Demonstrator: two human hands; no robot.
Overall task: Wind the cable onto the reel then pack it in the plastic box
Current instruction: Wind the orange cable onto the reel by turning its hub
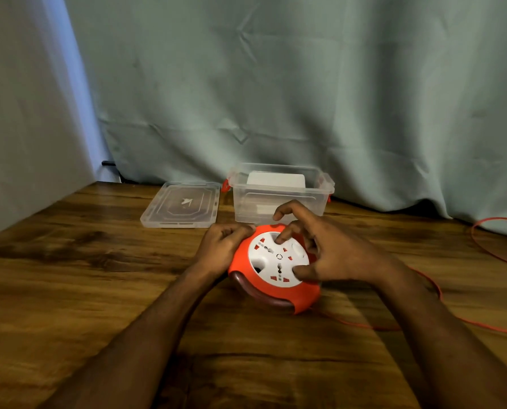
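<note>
A round orange reel (pixel 273 286) with a white socket face lies tilted on the wooden table (pixel 98 290). My left hand (pixel 221 247) grips its left rim with curled fingers. My right hand (pixel 326 249) rests on the white face, one fingertip in a dimple near the top and the thumb pressing the lower edge. A thin orange cable (pixel 482 249) trails loose from under the reel across the table to the right. The clear plastic box (pixel 279 196) with orange latches stands open just behind the reel.
The box's clear lid (pixel 183 206) lies flat to the left of the box. A white card-like item sits inside the box. A grey-green curtain hangs along the table's back edge. The wall closes off the left side.
</note>
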